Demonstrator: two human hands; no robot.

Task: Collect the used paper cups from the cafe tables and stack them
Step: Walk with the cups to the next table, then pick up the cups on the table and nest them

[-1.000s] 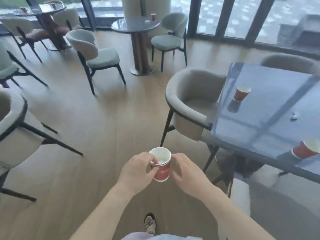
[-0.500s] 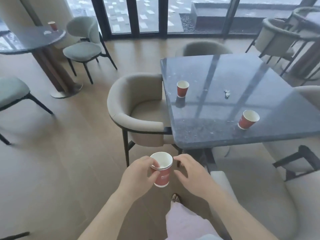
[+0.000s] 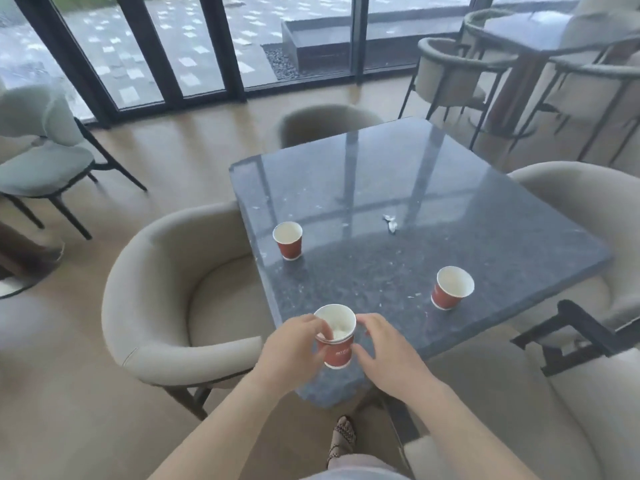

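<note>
Where I stand at the near corner of the bench [image 3: 415,202], the head view lists as follows. Item one: my left hand [image 3: 294,344], fingers curled round the left wall of the held cup [image 3: 336,351], thumb up at its rim. Item two: my right hand [image 3: 384,355], fingers loosely curved, forefinger and thumb tips at the cup's right side; whether they grip or only touch it I cannot tell. Item three: the held cup itself, red with a white inside, upright over the bench's near corner, a second rim line showing just under the top rim; whether its base meets the bench top I cannot tell. Item four: left cup [image 3: 288,240], red paper, upright near the bench's left edge. Item five: right cup [image 3: 450,289], same kind, upright near the front right edge, well apart from the left one. Item six: a small crumpled white scrap [image 3: 390,223] towards the middle of the dark glossy top. Item seven: beige tub chair [image 3: 166,289] drawn up at the left side, another chair [image 3: 322,123] at the far side. Item eight: my sandalled foot [image 3: 343,438] on the wooden floor below.
</note>
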